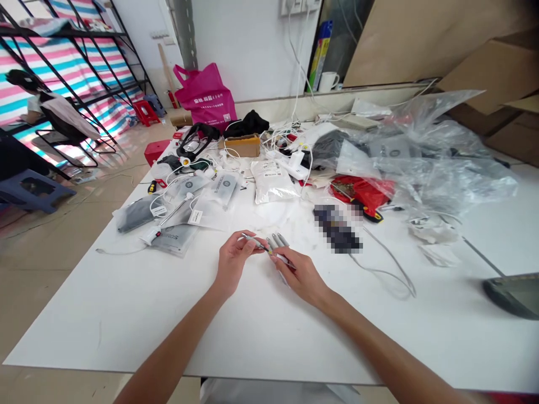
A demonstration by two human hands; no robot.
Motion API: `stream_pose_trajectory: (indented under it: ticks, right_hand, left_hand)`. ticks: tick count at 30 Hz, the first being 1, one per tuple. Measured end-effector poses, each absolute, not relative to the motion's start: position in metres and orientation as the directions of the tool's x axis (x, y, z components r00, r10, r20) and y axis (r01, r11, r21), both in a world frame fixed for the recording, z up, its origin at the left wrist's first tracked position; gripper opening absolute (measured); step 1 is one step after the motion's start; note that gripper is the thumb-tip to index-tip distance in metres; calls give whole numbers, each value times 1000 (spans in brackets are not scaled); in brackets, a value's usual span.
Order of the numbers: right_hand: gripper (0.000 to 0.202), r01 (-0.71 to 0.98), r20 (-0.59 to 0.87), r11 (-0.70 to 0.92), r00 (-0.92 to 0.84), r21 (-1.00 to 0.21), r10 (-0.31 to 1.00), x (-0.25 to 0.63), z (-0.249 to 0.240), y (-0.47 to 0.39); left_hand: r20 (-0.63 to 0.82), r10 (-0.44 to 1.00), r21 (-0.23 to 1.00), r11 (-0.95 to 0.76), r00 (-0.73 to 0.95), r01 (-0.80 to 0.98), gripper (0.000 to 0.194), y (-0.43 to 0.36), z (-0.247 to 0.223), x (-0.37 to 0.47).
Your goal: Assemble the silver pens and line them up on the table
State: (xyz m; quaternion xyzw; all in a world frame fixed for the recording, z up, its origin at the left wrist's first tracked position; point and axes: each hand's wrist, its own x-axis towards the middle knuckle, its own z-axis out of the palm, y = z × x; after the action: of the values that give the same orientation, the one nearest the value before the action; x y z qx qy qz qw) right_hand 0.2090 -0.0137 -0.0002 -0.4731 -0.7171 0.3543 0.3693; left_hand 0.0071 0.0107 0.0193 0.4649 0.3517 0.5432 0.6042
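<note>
Over the middle of the white table (pixel 168 314), my left hand (pixel 233 258) is closed, thumb and fingers pinching a silver-grey pen (pixel 253 241). My right hand (pixel 301 275) is closed around a similar pale pen piece (pixel 284 260). The two pieces meet end to end between my fingertips, with a dark, thin section at the join; I cannot tell whether they are one pen or two separate parts. Just beyond my right fingers, several grey pens (pixel 278 241) lie side by side on the tabletop. My right hand partly covers them.
Plastic-bagged items (pixel 174 241) lie at left, and a white packet (pixel 273 182) sits ahead. A pixelated dark object (pixel 338 229) with a cable lies right of my hands. Clear plastic bags (pixel 438 168) and a dark-rimmed tray (pixel 511 294) are farther right. A person (pixel 59 112) sits at far left.
</note>
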Motion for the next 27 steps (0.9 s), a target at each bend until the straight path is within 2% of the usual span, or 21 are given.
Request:
stream_pose_trajectory:
  ticks: [9,13,20,27]
  right_hand:
    - [27,404,212,278,-200,-871,957,201,-10,-16]
    - [30,416,218,308,-252,-855,943,197,-1,-10]
    - [27,383,199,273,-221,-883,955,191,-5,1]
    - [24,499,284,391,-279,-773,917,196,-17,-9]
  left_hand:
    - [46,974,968,11,222,-250,31,2,18,14]
    - [34,983,966,14,180,-260,35,5,17,11]
    - [23,986,966,21,166,-257,29,9,19,7]
    - [-4,977,981,45,214,-186,23,7,17,7]
